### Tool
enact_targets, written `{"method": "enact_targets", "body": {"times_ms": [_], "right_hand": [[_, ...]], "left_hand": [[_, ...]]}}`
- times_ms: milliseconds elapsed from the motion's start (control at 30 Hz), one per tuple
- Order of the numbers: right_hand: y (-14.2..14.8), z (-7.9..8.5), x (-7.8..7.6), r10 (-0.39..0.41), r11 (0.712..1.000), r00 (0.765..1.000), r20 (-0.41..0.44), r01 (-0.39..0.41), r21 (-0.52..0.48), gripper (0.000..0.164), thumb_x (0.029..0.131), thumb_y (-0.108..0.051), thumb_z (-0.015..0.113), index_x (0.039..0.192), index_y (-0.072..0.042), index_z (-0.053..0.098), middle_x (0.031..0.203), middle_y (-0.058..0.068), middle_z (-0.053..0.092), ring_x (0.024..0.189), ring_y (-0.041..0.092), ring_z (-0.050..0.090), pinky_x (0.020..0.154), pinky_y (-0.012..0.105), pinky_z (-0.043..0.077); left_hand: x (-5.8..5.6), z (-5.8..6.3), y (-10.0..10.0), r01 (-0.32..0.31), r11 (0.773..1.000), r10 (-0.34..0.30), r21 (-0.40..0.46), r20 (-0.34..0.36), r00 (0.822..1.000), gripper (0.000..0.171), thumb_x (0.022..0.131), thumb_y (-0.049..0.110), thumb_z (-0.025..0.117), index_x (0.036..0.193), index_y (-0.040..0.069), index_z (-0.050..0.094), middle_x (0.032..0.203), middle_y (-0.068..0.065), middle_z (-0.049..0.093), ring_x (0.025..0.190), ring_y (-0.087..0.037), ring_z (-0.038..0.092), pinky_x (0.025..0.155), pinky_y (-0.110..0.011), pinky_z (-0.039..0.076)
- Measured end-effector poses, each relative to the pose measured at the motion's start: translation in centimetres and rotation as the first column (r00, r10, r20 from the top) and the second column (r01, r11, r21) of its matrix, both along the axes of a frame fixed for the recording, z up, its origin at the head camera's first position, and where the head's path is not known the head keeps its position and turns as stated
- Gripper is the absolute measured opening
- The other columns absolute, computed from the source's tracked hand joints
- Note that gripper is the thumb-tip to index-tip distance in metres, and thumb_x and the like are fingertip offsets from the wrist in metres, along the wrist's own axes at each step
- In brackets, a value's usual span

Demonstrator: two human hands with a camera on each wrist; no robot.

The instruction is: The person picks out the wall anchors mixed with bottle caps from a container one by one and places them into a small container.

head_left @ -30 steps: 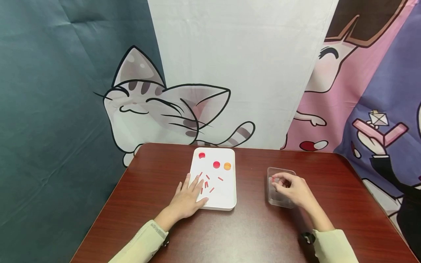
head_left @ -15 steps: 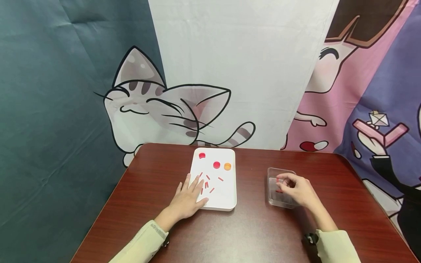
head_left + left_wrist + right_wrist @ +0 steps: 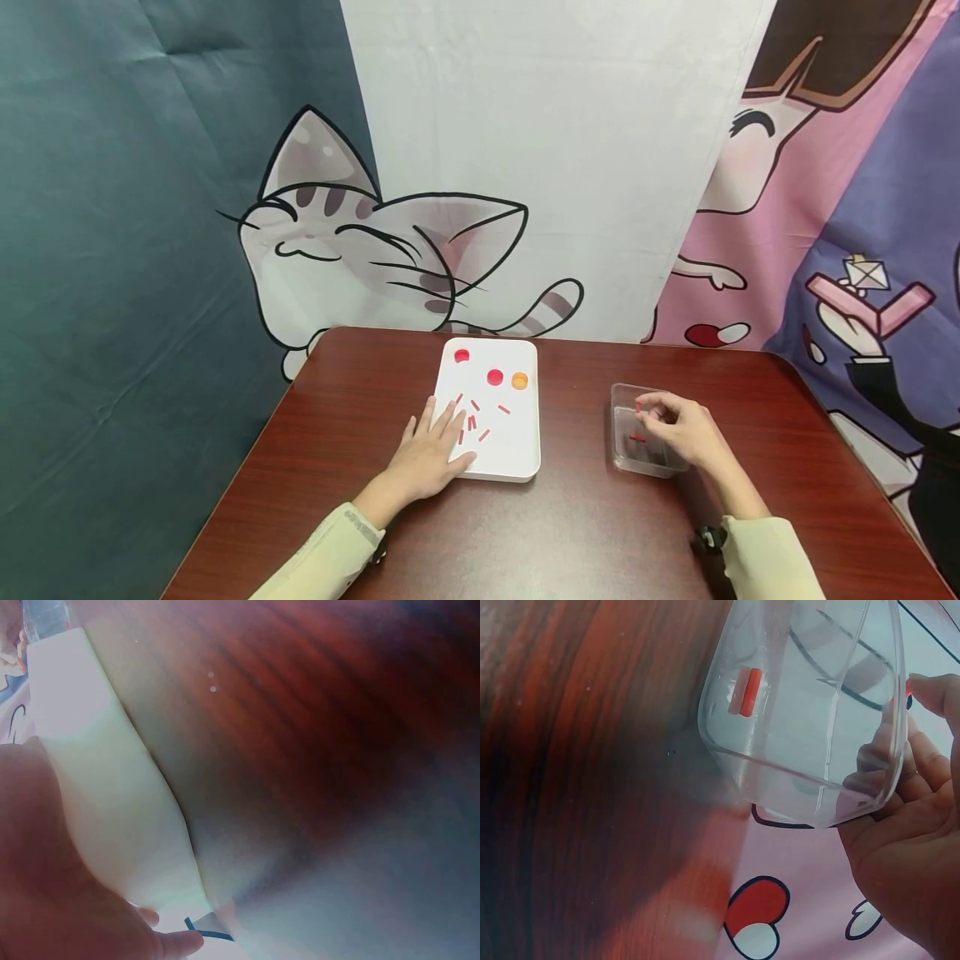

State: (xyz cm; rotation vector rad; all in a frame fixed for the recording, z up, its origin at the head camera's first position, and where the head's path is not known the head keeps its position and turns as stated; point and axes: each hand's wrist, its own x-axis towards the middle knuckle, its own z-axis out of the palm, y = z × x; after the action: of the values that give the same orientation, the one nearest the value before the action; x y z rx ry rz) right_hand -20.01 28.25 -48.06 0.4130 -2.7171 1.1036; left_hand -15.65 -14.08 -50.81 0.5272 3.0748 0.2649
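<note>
My left hand [image 3: 423, 460] lies with fingers spread over the left edge of a white tray [image 3: 517, 467]. Several short red sticks [image 3: 483, 435] are scattered on the tray near those fingers. The left wrist view shows the tray's side [image 3: 127, 787] beside the hand [image 3: 67, 862]. On the right, my right hand [image 3: 684, 429] is over a clear plastic box [image 3: 626, 462], pinching a small red stick [image 3: 638, 407] between thumb and fingertips. Another red stick [image 3: 637, 437] lies in the box; the right wrist view shows this stick [image 3: 751, 692] through the clear wall.
Two red round pieces [image 3: 495, 377] and an orange one [image 3: 520, 381] sit in the tray's far half. Tray and box stand apart on a brown wooden table [image 3: 573, 517]. A printed cartoon curtain [image 3: 600, 167] hangs behind the table's far edge.
My right hand has shifted a little right over the box with the pinched red stick. The red stick inside the box has come into view. My left hand stays on the tray.
</note>
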Motion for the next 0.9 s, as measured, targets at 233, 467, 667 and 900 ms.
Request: {"method": "enact_targets", "body": {"times_ms": [233, 467, 667, 900], "right_hand": [[0.1, 0.0, -0.5, -0.002, 1.0, 1.0, 0.01, 0.002, -0.002, 0.019, 0.081, -0.019, 0.073, 0.099, -0.015, 0.068, 0.069, -0.003, 0.057, 0.059, 0.004, 0.048, 0.05, 0.02, 0.038], [0.2, 0.0, -0.9, 0.005, 1.0, 1.0, 0.025, -0.004, -0.017, 0.019, 0.082, -0.021, 0.072, 0.1, -0.016, 0.067, 0.07, -0.001, 0.057, 0.059, 0.006, 0.047, 0.05, 0.021, 0.038], [0.1, 0.1, -1.1, 0.005, 1.0, 1.0, 0.03, -0.004, -0.028, 0.023, 0.082, -0.02, 0.072, 0.102, -0.01, 0.067, 0.07, 0.0, 0.056, 0.059, 0.006, 0.047, 0.05, 0.021, 0.037], [-0.1, 0.3, -1.2, -0.001, 1.0, 0.999, 0.032, 0.002, -0.021, 0.023, 0.082, -0.022, 0.073, 0.102, -0.012, 0.067, 0.07, 0.0, 0.057, 0.059, 0.006, 0.047, 0.049, 0.021, 0.037]], "left_hand": [[0.0, 0.0, 0.0, -0.006, 1.0, 0.006, 0.002, 0.002, 1.0, 0.077, 0.09, 0.065, 0.034, 0.15, 0.018, 0.021, 0.157, -0.003, 0.015, 0.143, -0.035, 0.001, 0.106, -0.062, 0.017], [-0.1, -0.2, 0.0, -0.008, 1.0, 0.008, -0.004, 0.001, 1.0, 0.077, 0.09, 0.066, 0.033, 0.15, 0.019, 0.02, 0.157, -0.002, 0.014, 0.143, -0.035, 0.001, 0.106, -0.061, 0.018], [0.0, -0.1, 0.0, -0.004, 1.0, 0.004, -0.004, -0.003, 1.0, 0.077, 0.09, 0.065, 0.034, 0.15, 0.018, 0.022, 0.156, -0.003, 0.015, 0.143, -0.035, 0.002, 0.106, -0.061, 0.019], [-0.1, -0.1, 0.0, -0.01, 1.0, 0.01, 0.003, 0.005, 1.0, 0.077, 0.09, 0.065, 0.034, 0.15, 0.019, 0.021, 0.157, -0.002, 0.015, 0.143, -0.034, 0.0, 0.106, -0.061, 0.019]]}}
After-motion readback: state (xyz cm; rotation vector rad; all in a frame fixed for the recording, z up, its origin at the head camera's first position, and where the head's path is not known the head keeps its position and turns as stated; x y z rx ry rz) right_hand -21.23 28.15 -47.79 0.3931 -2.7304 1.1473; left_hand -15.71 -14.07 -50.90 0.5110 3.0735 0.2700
